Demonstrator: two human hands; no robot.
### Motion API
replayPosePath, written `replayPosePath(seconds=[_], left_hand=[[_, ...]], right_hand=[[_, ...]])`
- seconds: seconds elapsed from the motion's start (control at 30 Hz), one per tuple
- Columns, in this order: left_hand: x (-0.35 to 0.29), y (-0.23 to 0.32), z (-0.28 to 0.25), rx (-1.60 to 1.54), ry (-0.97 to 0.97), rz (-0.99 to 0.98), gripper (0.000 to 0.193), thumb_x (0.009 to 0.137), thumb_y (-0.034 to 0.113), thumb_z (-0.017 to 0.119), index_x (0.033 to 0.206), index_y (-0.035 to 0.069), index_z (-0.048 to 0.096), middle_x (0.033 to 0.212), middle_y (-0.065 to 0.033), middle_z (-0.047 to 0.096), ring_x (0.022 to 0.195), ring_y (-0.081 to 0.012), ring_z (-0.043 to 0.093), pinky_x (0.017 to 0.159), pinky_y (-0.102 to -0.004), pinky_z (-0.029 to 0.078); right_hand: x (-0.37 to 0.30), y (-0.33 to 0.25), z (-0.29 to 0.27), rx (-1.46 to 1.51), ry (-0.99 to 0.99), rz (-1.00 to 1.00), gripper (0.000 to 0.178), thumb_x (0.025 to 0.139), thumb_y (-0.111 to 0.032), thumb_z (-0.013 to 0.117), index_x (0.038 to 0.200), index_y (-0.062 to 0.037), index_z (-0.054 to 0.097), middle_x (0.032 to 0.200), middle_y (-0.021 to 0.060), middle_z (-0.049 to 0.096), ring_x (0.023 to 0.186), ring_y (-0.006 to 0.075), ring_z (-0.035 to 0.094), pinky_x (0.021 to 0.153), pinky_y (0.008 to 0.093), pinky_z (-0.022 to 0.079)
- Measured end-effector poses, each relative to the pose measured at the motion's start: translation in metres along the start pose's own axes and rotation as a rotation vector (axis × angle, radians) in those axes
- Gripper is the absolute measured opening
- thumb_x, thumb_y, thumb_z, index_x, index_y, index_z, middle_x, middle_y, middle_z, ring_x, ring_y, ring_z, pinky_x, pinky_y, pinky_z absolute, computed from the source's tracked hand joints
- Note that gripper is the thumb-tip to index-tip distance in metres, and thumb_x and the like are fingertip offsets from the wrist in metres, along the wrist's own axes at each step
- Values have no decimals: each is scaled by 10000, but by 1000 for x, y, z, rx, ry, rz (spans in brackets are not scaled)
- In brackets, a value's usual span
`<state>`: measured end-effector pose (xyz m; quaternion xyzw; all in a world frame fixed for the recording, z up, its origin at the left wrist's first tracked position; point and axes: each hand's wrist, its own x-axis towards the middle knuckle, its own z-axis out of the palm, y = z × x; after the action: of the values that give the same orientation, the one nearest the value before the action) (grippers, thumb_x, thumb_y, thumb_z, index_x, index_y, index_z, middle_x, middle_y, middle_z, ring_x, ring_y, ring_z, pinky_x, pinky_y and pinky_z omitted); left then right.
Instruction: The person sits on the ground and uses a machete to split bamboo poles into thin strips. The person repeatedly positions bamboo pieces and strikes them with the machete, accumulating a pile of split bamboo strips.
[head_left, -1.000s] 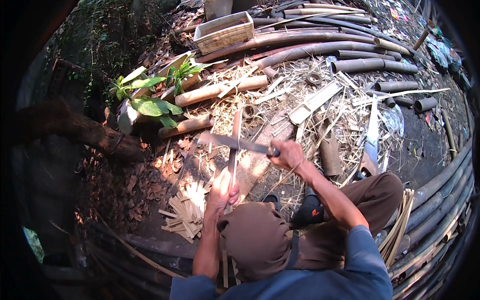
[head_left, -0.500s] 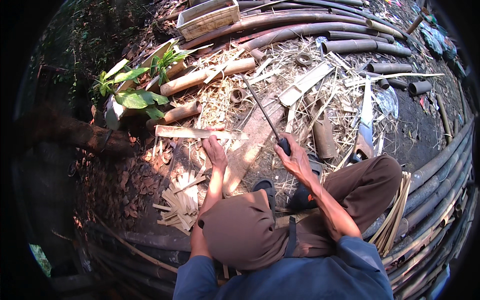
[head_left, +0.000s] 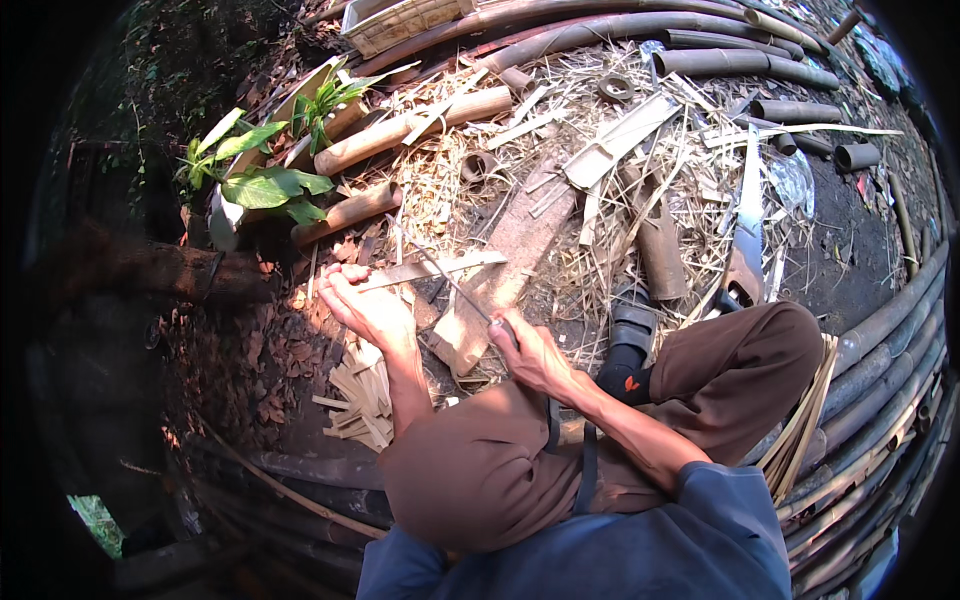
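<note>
My left hand [head_left: 372, 312] is closed round the near-left end of a split bamboo strip [head_left: 462, 264], which points off to the right above a wooden board [head_left: 535, 222]. The dark handle of a long, thin-bladed knife [head_left: 452, 284] sits in the closed fist of my right hand [head_left: 535, 358]. Its blade slants up and left across the strip; whether the edge touches it I cannot tell. Beside my left forearm lies a pile of short, pale bamboo slats [head_left: 362, 395].
A hand saw [head_left: 748, 205] lies to the right among bamboo shavings. Cut bamboo tubes [head_left: 660, 250] are scattered ahead, with a leafy plant [head_left: 265, 185] at left. Long bamboo poles [head_left: 885, 325] line the right side. A pale crate [head_left: 405, 25] stands at the far edge.
My right hand has come down and left, bringing the knife blade across the strip. My left hand has shifted left and nearer, now gripping the strip's end rather than its middle.
</note>
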<state>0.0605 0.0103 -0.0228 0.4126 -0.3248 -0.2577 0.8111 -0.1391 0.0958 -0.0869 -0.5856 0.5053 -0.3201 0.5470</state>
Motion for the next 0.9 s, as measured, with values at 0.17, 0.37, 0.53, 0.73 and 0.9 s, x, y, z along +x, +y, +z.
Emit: replayPosePath(seconds=[0.17, 0.37, 0.53, 0.73, 0.9], left_hand=[[-30, 3, 28, -78, 63, 46, 72, 1022, 117, 478, 971, 76, 448, 857, -16, 435, 768, -114, 428, 748, -282, 405], [-34, 6, 42, 112, -73, 129, 170, 1038, 211, 454, 969, 60, 416, 841, -33, 388, 795, -140, 389, 793, -319, 361], [-38, 4, 54, 398, -44, 208, 211, 1052, 258, 426, 971, 65, 405, 877, -39, 380, 827, -142, 386, 828, -318, 356], [-51, -1, 57, 442, -41, 238, 203, 1049, 244, 429, 994, 50, 411, 868, -49, 395, 825, -148, 390, 815, -317, 361], [-32, -2, 53, 449, 18, 261, 222, 1041, 250, 441, 984, 38, 406, 844, -63, 407, 808, -161, 402, 800, -319, 362]], right_hand=[[14, -26, 25, -50, 32, -269, 286, 973, -271, 565, 1145, -45, 536, 672, 212, 589, 611, 406, 611, 574, 450, 466], [42, 74, 0, -201, 120, 97, 334, 981, -355, 532, 987, -21, 526, 654, 220, 591, 621, 420, 624, 565, 485, 470], [34, 46, 10, 32, 96, 102, 362, 999, -379, 480, 993, -24, 546, 601, 185, 523, 566, 366, 555, 578, 457, 434], [59, 99, 0, -108, 222, 9, 310, 980, -358, 526, 972, -48, 523, 582, 163, 546, 472, 380, 530, 479, 460, 443], [62, 64, 0, 97, 41, 225, 445, 985, -431, 480, 869, -4, 532, 677, 232, 576, 635, 373, 602, 624, 483, 445]])
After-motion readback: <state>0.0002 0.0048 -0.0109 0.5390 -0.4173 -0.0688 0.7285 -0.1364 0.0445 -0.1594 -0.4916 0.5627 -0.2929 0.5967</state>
